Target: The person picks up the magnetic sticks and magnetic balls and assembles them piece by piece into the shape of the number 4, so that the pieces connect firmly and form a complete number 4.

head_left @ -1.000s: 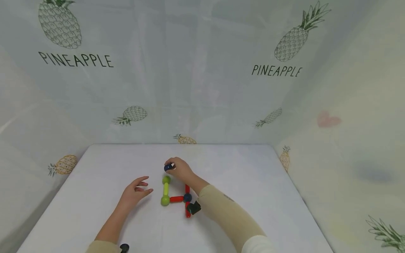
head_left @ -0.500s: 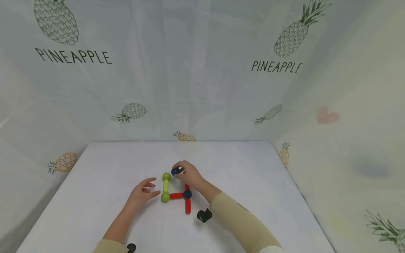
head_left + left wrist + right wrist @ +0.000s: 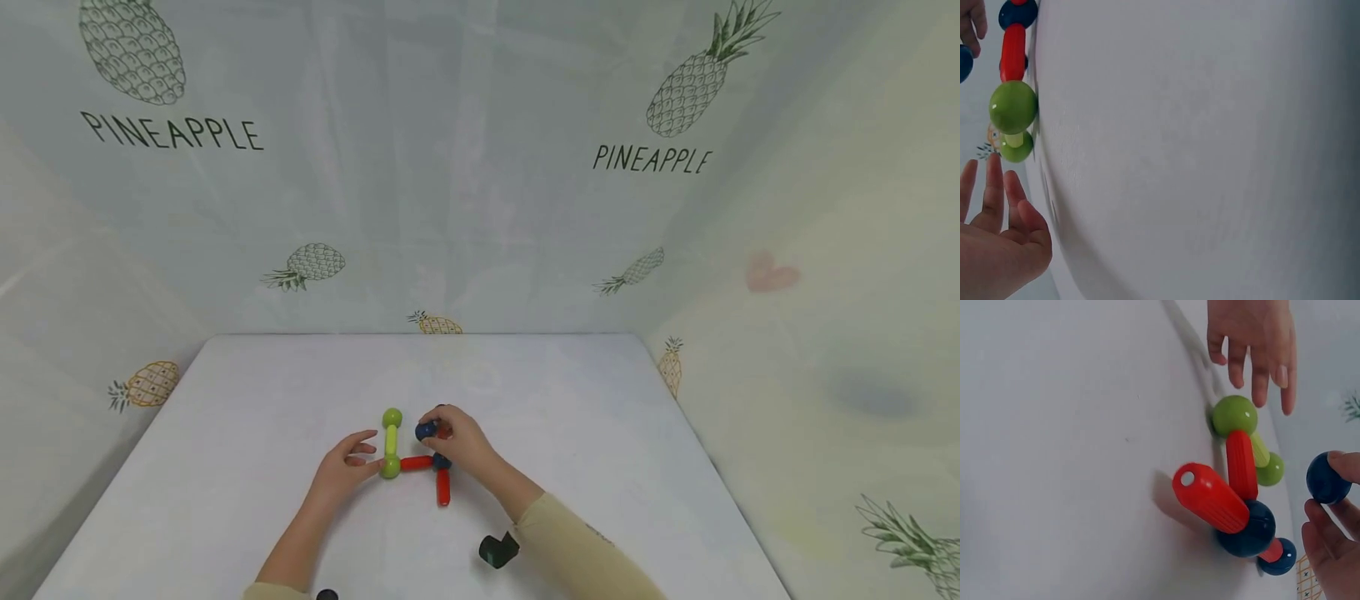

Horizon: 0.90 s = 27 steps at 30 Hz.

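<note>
My right hand (image 3: 465, 442) pinches a loose blue ball (image 3: 1327, 479) between thumb and fingers, above the table. Below it lies a toy structure of balls and rods. A near green ball (image 3: 390, 467) joins a yellow-green rod leading to a far green ball (image 3: 392, 417), and a red rod (image 3: 416, 463) running to a blue ball (image 3: 1247, 530). From that blue ball one red rod (image 3: 1210, 497) points toward me, its holed end free; another leads to a far blue ball (image 3: 1277, 557), partly hidden in the head view. My left hand (image 3: 345, 471) has relaxed, spread fingers, its thumb right at the near green ball.
The structure lies on a white table (image 3: 585, 417). A pineapple-print curtain (image 3: 480, 208) stands behind and beside it. A black wrist-worn piece (image 3: 498, 551) shows by the right sleeve, and another (image 3: 327, 595) by the left.
My right hand has moved right and nearer with the blue ball, from beyond the far green ball to over the red-rod side. My left hand has moved right, up to the near green ball.
</note>
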Each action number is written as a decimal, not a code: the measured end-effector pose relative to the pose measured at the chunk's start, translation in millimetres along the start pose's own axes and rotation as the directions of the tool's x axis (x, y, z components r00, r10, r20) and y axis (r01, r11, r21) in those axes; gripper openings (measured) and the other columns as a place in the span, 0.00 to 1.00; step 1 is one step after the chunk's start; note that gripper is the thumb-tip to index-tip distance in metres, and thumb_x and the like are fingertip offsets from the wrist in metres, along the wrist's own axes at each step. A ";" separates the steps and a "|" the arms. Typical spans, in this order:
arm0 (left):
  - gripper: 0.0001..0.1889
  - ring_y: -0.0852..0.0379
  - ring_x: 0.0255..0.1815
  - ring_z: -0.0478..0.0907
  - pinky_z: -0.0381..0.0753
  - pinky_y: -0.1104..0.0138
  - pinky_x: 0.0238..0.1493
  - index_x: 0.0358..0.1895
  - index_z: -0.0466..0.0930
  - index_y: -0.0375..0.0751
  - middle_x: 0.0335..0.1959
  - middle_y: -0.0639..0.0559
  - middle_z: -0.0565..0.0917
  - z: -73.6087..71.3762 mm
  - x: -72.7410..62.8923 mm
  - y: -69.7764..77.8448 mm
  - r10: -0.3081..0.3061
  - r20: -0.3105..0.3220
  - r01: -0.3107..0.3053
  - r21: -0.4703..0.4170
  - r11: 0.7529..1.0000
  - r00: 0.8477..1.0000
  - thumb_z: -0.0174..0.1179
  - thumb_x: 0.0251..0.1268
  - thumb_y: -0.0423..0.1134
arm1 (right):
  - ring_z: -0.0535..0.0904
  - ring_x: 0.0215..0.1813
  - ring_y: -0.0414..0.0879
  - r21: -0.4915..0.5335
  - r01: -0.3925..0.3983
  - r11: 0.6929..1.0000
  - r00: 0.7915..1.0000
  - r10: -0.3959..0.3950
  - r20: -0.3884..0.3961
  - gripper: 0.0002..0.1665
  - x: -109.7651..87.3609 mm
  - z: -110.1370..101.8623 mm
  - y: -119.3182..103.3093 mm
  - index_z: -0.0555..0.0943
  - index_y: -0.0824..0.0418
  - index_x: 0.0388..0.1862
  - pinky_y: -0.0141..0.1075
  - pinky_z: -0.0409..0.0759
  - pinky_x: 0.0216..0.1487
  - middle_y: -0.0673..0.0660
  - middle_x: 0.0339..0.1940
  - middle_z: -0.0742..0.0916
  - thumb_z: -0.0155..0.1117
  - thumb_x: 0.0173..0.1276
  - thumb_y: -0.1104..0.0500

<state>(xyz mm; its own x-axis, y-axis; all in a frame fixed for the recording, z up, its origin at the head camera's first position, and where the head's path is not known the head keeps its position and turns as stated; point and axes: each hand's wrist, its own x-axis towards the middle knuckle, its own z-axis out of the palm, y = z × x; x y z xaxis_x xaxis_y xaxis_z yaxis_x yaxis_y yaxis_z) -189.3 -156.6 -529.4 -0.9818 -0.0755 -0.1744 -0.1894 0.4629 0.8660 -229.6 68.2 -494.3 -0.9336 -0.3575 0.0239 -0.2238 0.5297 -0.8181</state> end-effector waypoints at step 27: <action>0.23 0.45 0.49 0.72 0.69 0.56 0.46 0.54 0.80 0.37 0.44 0.45 0.84 15.8 -5.8 -3.7 -0.028 0.009 0.029 -0.068 0.997 1.000 0.72 0.53 0.37 | 0.79 0.47 0.46 0.235 -0.086 0.968 0.992 0.105 -0.066 0.18 -65.5 10.7 13.9 0.81 0.52 0.49 0.37 0.80 0.48 0.48 0.48 0.81 0.71 0.61 0.63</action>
<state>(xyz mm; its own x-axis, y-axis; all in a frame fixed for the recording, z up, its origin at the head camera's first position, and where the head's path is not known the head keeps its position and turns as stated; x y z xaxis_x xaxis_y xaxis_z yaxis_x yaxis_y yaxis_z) -182.7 -143.9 -539.0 -0.9759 -0.0807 -0.2028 -0.2181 0.3991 0.8906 -168.6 90.8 -513.4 -0.9683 -0.2485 -0.0238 -0.0704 0.3633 -0.9290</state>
